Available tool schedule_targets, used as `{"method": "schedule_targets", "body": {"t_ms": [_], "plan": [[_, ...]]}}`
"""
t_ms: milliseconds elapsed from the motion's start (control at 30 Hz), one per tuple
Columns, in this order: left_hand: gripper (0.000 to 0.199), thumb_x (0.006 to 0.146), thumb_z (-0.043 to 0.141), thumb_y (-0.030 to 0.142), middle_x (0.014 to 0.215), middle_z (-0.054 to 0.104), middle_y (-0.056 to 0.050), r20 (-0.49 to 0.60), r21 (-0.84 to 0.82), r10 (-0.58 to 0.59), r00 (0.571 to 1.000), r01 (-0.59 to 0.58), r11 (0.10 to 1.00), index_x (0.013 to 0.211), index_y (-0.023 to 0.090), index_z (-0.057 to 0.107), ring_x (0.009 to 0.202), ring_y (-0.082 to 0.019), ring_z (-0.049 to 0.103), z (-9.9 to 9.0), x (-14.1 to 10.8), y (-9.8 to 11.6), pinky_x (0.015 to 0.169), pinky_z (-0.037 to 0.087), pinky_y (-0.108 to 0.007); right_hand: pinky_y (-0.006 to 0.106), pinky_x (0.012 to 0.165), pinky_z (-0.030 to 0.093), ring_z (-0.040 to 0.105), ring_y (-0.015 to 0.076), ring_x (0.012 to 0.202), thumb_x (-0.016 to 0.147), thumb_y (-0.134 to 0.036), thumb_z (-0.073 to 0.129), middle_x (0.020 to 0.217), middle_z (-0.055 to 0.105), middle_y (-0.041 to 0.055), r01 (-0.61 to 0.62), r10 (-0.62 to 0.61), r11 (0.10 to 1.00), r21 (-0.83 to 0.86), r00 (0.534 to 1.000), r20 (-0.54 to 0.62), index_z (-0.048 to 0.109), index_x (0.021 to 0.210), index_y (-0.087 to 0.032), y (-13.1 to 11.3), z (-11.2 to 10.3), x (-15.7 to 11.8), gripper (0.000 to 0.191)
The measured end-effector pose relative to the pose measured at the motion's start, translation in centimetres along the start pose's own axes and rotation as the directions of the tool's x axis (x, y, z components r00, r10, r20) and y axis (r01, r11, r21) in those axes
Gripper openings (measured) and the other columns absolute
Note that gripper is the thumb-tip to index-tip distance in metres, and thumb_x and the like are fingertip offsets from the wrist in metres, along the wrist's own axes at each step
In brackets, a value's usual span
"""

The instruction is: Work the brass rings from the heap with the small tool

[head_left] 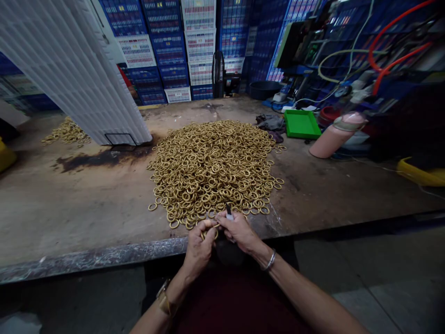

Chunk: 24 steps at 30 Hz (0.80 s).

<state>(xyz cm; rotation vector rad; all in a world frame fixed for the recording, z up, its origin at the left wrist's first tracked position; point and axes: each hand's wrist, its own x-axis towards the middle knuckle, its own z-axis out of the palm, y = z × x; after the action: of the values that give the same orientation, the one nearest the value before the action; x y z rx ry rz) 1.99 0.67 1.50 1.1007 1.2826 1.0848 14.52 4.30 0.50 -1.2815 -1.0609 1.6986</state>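
At the table's front edge, my left hand (200, 246) is closed around a few brass-coloured rings (214, 234). My right hand (242, 233) grips a slim tool (229, 215) with a pale body and a black end pointing up; its exact kind is unclear. The fingertips of both hands nearly meet over the rings, and whether the tool touches a ring cannot be made out. Just beyond the hands spreads a large heap of loose brass-coloured rings (212, 169).
A tall stack of white ribbed trays (86, 69) leans at left, beside a smaller ring pile (66, 132). Toward the right are a green tray (302, 123), a pink cylinder (332, 139) and hoses. A black fan (219, 74) and stacked crates (170, 46) stand behind.
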Motion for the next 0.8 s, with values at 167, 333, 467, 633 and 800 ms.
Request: {"method": "schedule_targets", "body": {"t_ms": [167, 333, 467, 633, 800], "plan": [[0.025, 0.073, 0.057, 0.04, 0.052, 0.045, 0.006, 0.037, -0.078, -0.192, 0.981, 0.195, 0.978, 0.081, 0.016, 0.057, 0.04, -0.005, 0.037, -0.2, 0.0, 0.4, 0.036, 0.026, -0.015, 0.017, 0.036, 0.023, 0.03, 0.0031, 0.039, 0.067, -0.042, 0.061, 0.049, 0.039, -0.0079, 0.102, -0.107, 0.98, -0.172, 0.994, -0.022, 0.051, 0.065, -0.016, -0.2, 0.2, -0.1, 0.028], [0.027, 0.071, 0.061, 0.042, 0.056, 0.042, 0.007, 0.116, -0.252, -0.258, 0.959, 0.28, 0.927, 0.075, 0.017, 0.052, 0.042, -0.004, 0.037, -0.3, -0.1, 0.2, 0.037, 0.024, -0.014, 0.018, 0.038, 0.024, 0.03, 0.0041, 0.04, 0.068, -0.04, 0.059, 0.047, 0.038, -0.008, 0.102, -0.108, 0.972, -0.213, 0.994, -0.019, 0.051, 0.064, -0.017, -0.3, 0.3, 0.0, 0.025], [0.025, 0.071, 0.062, 0.037, 0.059, 0.041, 0.006, 0.196, -0.395, -0.242, 0.95, 0.302, 0.867, 0.076, 0.016, 0.05, 0.043, -0.003, 0.037, -0.5, -0.1, -0.2, 0.037, 0.021, -0.013, 0.018, 0.038, 0.025, 0.031, 0.0044, 0.039, 0.071, -0.041, 0.055, 0.049, 0.043, -0.0065, 0.103, -0.102, 0.977, -0.189, 0.995, 0.017, 0.048, 0.064, -0.017, -0.4, 0.3, 0.0, 0.026], [0.027, 0.072, 0.063, 0.038, 0.058, 0.04, 0.007, 0.217, -0.471, -0.224, 0.95, 0.303, 0.828, 0.073, 0.017, 0.046, 0.043, -0.003, 0.035, -0.7, -0.2, -0.4, 0.036, 0.021, -0.014, 0.02, 0.045, 0.03, 0.038, 0.0072, 0.044, 0.074, -0.036, 0.049, 0.051, 0.049, -0.0034, 0.189, -0.226, 0.899, -0.395, 0.973, -0.048, 0.052, 0.064, -0.017, -0.2, -0.3, 0.1, 0.022], [0.031, 0.071, 0.063, 0.042, 0.056, 0.04, 0.007, 0.17, -0.464, -0.201, 0.965, 0.258, 0.848, 0.073, 0.018, 0.044, 0.042, -0.004, 0.035, -0.7, -0.2, -0.4, 0.036, 0.022, -0.014, 0.021, 0.052, 0.028, 0.041, 0.0098, 0.052, 0.077, -0.021, 0.043, 0.056, 0.052, -0.0011, 0.411, -0.432, 0.533, -0.739, 0.884, 0.18, 0.054, 0.064, -0.018, 0.7, -0.5, -0.7, 0.017]]}}
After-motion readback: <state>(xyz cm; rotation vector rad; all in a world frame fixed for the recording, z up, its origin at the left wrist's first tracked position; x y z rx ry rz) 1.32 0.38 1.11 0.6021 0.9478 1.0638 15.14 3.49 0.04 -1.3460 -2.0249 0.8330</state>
